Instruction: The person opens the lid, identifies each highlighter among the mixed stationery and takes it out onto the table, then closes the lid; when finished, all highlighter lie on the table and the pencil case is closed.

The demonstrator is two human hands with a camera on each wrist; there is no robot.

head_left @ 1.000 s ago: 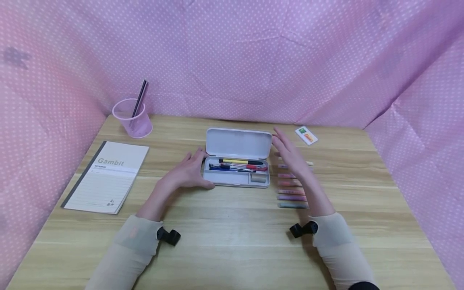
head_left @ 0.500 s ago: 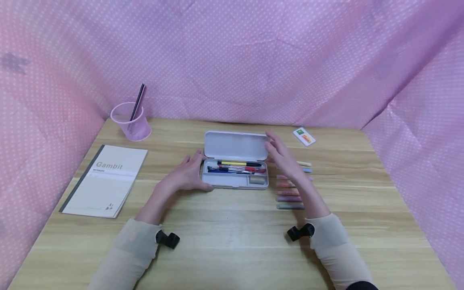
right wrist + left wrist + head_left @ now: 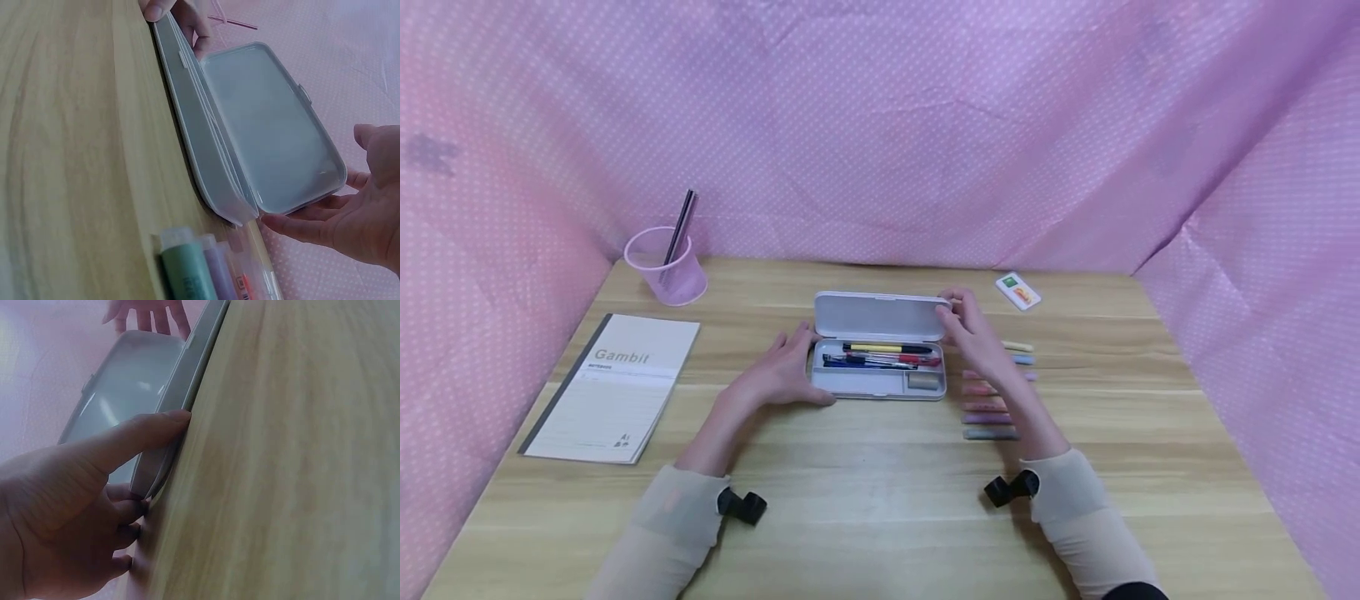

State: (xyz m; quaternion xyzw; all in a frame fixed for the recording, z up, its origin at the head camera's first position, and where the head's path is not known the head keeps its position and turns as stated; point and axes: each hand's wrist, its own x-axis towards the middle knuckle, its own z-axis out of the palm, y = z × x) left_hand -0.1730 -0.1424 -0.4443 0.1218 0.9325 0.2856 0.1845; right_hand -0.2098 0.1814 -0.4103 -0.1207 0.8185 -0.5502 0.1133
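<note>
A white pencil case (image 3: pixel 857 382) lies with its lid (image 3: pixel 877 317) raised at the back. Inside are a yellow-and-black pen (image 3: pixel 886 348), several red and blue pens (image 3: pixel 880 361) and a greyish block (image 3: pixel 922 381) in the small front-right compartment. My left hand (image 3: pixel 778 372) grips the case's left end, thumb on the front edge and fingers curled round the end in the left wrist view. At the lid's right end is my right hand (image 3: pixel 976 337). In the right wrist view its fingers (image 3: pixel 306 226) extend behind the lid, while the thumb stands apart from it.
Several pastel highlighters (image 3: pixel 990 419) lie in a column right of the case, partly under the right forearm. A small white eraser-like block (image 3: pixel 1018 292) lies at the back right. Left are a notebook (image 3: pixel 613 387) and a pink cup (image 3: pixel 681 283) holding dark sticks. Pink cloth (image 3: pixel 880 150) hangs behind.
My right hand has moved left to the lid's right end. The lid has tipped up from its backward lean. My left hand keeps its grip, and the head view has tilted up slightly.
</note>
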